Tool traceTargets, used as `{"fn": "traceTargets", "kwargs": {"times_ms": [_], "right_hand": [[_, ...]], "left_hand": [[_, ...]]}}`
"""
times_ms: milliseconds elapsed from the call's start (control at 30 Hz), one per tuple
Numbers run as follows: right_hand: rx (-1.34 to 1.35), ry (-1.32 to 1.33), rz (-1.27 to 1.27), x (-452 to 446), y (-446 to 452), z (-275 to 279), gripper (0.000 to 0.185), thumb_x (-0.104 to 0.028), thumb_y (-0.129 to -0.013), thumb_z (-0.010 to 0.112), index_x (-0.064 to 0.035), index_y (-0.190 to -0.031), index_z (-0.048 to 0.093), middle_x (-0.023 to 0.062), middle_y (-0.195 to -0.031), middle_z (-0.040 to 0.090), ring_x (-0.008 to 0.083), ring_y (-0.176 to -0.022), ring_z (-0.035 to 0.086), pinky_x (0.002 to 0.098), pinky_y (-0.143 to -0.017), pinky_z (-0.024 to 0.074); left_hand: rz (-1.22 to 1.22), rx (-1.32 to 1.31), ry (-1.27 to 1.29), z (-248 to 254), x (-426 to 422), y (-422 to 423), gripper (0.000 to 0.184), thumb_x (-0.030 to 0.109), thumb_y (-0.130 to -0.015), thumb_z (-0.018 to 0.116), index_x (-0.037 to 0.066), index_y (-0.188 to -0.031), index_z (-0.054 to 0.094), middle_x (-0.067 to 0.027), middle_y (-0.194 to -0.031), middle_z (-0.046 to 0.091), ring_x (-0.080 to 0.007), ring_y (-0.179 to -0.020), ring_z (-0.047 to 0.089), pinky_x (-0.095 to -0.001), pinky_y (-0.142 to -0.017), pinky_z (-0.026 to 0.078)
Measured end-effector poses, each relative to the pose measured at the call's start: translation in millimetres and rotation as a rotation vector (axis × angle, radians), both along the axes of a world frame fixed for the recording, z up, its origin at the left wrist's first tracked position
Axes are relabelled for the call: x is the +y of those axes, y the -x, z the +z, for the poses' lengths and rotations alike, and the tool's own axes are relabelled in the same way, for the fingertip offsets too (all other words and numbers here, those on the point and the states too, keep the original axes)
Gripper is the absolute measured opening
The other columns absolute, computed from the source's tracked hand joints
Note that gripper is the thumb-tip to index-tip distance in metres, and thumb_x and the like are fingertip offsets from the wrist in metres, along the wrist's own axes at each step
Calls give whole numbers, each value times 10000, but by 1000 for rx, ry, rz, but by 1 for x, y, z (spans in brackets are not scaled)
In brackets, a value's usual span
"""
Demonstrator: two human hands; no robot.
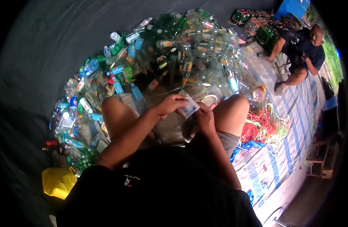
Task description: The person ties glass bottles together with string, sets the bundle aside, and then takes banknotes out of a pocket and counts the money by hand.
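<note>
Between my knees I hold a small pale rectangular piece of paper [189, 108] with purple-blue print, which looks like a banknote or a label. My left hand [170, 106] pinches its upper left side between thumb and fingers. The lower right edge is gripped by my right hand [205, 118]. Whether it is one sheet or several cannot be made out. Just beyond my hands lies a big heap of empty glass bottles [204, 49]. Plastic bottles [91, 67] with blue, green and red labels spread down the left side.
Red and pale green plastic strapping [266, 126] lies tangled by my right knee, near a clear jar [259, 93]. A yellow bag [59, 182] sits at lower left. On the striped tarp [279, 151], another person [302, 53] sits at upper right near bundled bottles [267, 36].
</note>
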State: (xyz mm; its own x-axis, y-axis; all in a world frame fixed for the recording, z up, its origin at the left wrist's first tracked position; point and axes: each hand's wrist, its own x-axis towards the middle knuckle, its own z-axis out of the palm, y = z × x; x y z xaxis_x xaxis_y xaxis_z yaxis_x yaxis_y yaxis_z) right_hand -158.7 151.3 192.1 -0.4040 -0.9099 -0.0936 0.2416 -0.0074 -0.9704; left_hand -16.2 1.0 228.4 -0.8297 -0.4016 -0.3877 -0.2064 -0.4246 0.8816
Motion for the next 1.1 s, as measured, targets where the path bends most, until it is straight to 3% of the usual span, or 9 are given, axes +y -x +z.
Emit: {"fn": "traceTargets", "kwargs": {"times_ms": [233,367,533,633,733,800,933,1000,1100], "right_hand": [[-96,-117,-37,4,-6,9,220,-177,-1003,529,-23,-1090,659,0,-835,613,72,-734,541,213,-654,444],[-253,-213,1,0,-2,5,274,-257,-997,541,-27,-1103,648,1,-823,592,93,-720,528,240,-672,452],[-105,-159,183,-2,-4,17,249,-231,-966,597,-25,-1100,643,12,-853,612,99,-747,548,257,-676,453],[-35,-216,115,-7,-16,38,230,-212,-959,617,-17,-1078,645,20,-881,638,94,-756,565,249,-662,452],[-49,-235,-5,-10,-15,29,213,-207,-965,618,-12,-1044,651,24,-879,656,89,-741,574,244,-649,458],[-54,-218,-40,-10,-12,26,210,-210,-971,613,-12,-1027,654,25,-869,661,87,-726,575,243,-642,463],[-80,-181,-79,-10,-8,26,214,-215,-972,610,-9,-1003,661,40,-858,674,102,-731,595,259,-646,475],[-87,-151,-73,-11,-2,21,200,-195,-966,609,-5,-989,664,48,-855,677,108,-737,603,268,-649,480],[249,-329,-84,-13,5,20,153,-126,-945,598,12,-951,664,66,-828,678,112,-749,611,291,-667,487]], "left_hand": [[24,17,57,-30,1,-1,303,268,-952,653,4,-1100,652,-56,-993,676,-118,-864,641,-277,-711,550],[69,-12,156,-24,7,-1,324,289,-960,634,-3,-1100,645,-61,-936,672,-148,-752,663,-289,-553,561],[186,-22,219,-19,13,-2,307,296,-961,628,19,-1092,650,-70,-869,669,-174,-624,664,-299,-425,534],[143,-162,165,-13,19,-7,263,292,-949,656,30,-962,681,-63,-733,656,-127,-697,655,-265,-597,528],[122,-83,533,-22,23,-9,259,286,-942,666,29,-964,673,-49,-759,662,-119,-730,664,-268,-645,547],[85,79,-73,-24,23,-15,280,235,-942,661,10,-1109,665,-63,-956,695,-140,-749,681,-265,-633,554],[-70,171,-50,-42,13,-21,296,165,-910,696,3,-1156,658,-63,-994,702,-121,-859,663,-282,-767,541],[-142,15,50,-42,9,-21,319,121,-881,721,7,-1172,655,-59,-1012,698,-122,-916,647,-294,-814,525],[-70,-79,182,-33,14,-19,346,97,-859,738,7,-1180,647,-63,-1032,692,-129,-903,648,-301,-798,524]]}}
